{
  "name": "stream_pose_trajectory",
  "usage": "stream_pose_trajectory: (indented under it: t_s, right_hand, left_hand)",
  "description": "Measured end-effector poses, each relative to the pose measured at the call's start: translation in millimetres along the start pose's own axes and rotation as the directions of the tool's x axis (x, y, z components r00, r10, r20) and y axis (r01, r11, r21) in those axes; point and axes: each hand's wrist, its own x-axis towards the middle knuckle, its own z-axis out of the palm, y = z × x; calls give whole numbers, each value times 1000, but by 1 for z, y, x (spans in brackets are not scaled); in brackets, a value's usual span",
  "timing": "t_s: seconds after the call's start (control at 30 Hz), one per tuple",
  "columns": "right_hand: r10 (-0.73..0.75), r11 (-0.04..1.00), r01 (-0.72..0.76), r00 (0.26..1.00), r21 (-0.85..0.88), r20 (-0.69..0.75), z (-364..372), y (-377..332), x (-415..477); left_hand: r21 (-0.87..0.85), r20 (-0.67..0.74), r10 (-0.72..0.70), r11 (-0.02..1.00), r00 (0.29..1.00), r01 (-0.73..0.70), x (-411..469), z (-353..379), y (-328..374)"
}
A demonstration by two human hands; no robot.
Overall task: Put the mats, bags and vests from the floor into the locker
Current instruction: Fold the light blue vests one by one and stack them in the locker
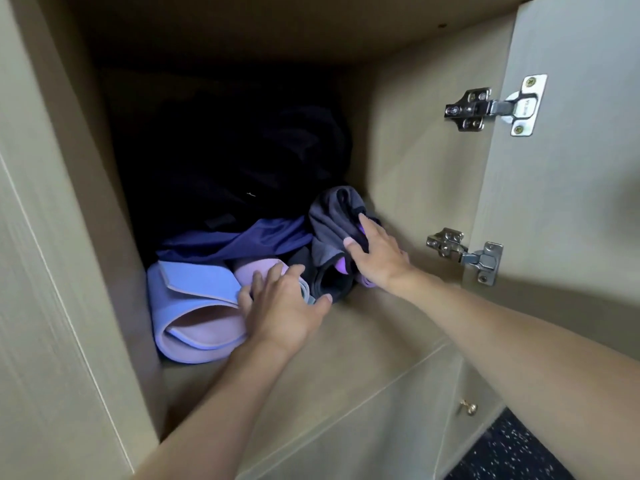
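Note:
Inside the open locker [408, 161] lies a rolled lilac mat [194, 306] at the front left. My left hand [284, 306] rests on its right end with fingers spread. A blue garment [235, 240] lies behind the mat. A dark bag [221, 150] fills the shadowed back. To the right, a grey vest [332, 220] drapes over a dark rolled mat [329, 282] with a purple edge. My right hand [377, 254] presses flat against the grey vest, fingers straight.
The locker door [561, 168] stands open on the right, with two metal hinges [491, 105]. A closed lower door with a small brass knob [468, 407] sits below. Dark speckled floor [512, 452] shows at the bottom right.

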Motion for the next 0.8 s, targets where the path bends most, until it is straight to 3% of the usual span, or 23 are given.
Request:
stream_pose_trajectory:
  t_s: [0.13, 0.23, 0.37, 0.5, 0.8]
  right_hand:
    - [-2, 999, 2, 1000, 41, -4, -13, 9, -35]
    - [12, 995, -13, 1000, 102, 13, -20, 22, -68]
    - [46, 994, -46, 999, 98, 6, -26, 41, -120]
    - [112, 990, -114, 993, 87, 29, -36, 65, -175]
    - [308, 949, -311, 950, 60, 54, -53, 106, -297]
  left_hand:
    - [-160, -164, 42, 985, 985, -69, -19, -4, 4]
    - [-365, 23, 138, 923, 990, -120, -42, 1, 14]
    - [-320, 247, 309, 921, 918, -224, -72, 19, 23]
    - [-251, 278, 391, 911, 877, -326, -95, 25, 34]
    - [-332, 388, 525, 846, 758, -416, -153, 49, 70]
